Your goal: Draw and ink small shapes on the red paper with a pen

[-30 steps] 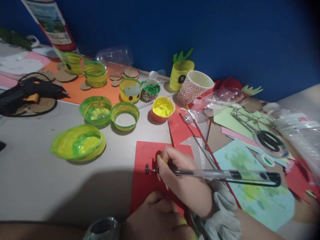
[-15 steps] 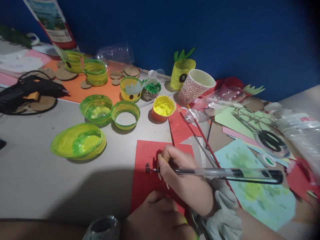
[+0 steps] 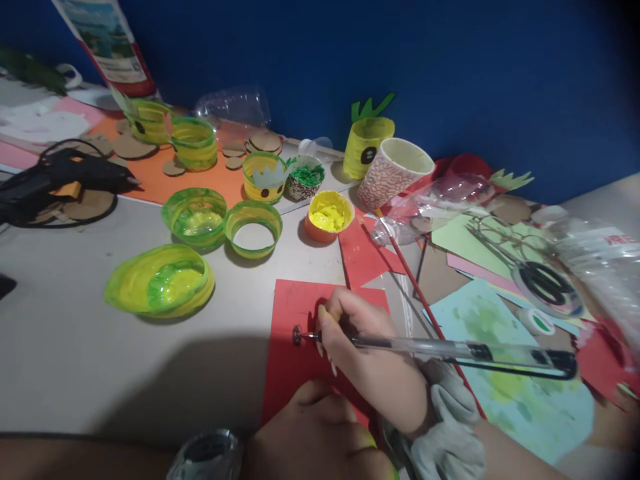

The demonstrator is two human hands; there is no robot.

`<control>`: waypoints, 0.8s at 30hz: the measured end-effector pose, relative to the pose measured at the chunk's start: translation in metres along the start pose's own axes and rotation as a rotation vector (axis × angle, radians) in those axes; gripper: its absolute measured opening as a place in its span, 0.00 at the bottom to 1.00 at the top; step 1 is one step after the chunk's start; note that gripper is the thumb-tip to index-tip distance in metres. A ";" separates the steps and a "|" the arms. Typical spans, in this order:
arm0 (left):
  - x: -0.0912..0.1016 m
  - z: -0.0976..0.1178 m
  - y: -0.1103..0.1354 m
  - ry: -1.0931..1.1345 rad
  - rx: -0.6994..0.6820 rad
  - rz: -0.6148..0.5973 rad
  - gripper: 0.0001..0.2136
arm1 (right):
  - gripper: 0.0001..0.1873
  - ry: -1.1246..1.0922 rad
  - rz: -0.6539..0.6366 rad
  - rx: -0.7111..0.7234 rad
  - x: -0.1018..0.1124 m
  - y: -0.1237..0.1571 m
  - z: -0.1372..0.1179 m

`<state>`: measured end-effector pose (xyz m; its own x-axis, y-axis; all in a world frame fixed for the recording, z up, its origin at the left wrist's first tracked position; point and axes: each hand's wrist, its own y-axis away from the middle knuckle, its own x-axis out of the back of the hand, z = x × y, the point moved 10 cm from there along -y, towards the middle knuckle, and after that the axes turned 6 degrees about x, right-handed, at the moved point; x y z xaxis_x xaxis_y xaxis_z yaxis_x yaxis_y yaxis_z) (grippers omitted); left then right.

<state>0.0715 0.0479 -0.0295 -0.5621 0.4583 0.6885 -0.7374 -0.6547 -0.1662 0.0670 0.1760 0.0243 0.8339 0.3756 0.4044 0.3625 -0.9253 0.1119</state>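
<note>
My right hand [image 3: 357, 330] is closed around a clear-barrelled black pen [image 3: 425, 346]. The pen's tip touches a sheet of red paper [image 3: 287, 380], at a small dark round mark [image 3: 297, 335]. Faint lines show on the paper above that mark. My left hand [image 3: 320, 433], a watch on its wrist, lies on the lower part of the sheet with its fingers curled, pressing it down. Its fingertips are mostly hidden. Bits of yellow-green show at the finger ends.
Green-yellow painted cut bottle pieces [image 3: 160, 280] stand to the left. Behind the sheet are a cup of yellow paint [image 3: 330, 215] and a patterned paper cup [image 3: 395, 173]. A glue gun [image 3: 75, 175] lies far left; scissors [image 3: 543, 280] and a long red stick [image 3: 415, 283] are right.
The pen's back end has tilted slightly downward, while its tip stays at the small round mark. My left hand remains in place. The whole view has shifted slightly.
</note>
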 end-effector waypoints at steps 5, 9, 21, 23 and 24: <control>-0.002 0.000 -0.002 0.011 0.003 -0.016 0.15 | 0.13 0.004 0.010 0.000 0.000 -0.001 -0.001; -0.002 0.001 -0.002 0.013 -0.014 -0.035 0.13 | 0.13 -0.004 -0.025 0.011 -0.002 0.000 -0.001; -0.001 0.003 -0.003 -0.006 0.034 -0.051 0.13 | 0.14 0.011 0.006 0.004 -0.001 -0.001 -0.003; -0.001 0.003 -0.003 -0.005 0.021 -0.052 0.14 | 0.14 -0.008 -0.002 0.004 -0.002 -0.001 -0.003; 0.000 0.003 -0.003 -0.002 0.020 -0.051 0.14 | 0.14 -0.016 0.007 -0.002 -0.001 -0.001 -0.003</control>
<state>0.0749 0.0480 -0.0274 -0.5234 0.4898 0.6972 -0.7574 -0.6423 -0.1173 0.0644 0.1763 0.0262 0.8429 0.3701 0.3905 0.3561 -0.9279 0.1107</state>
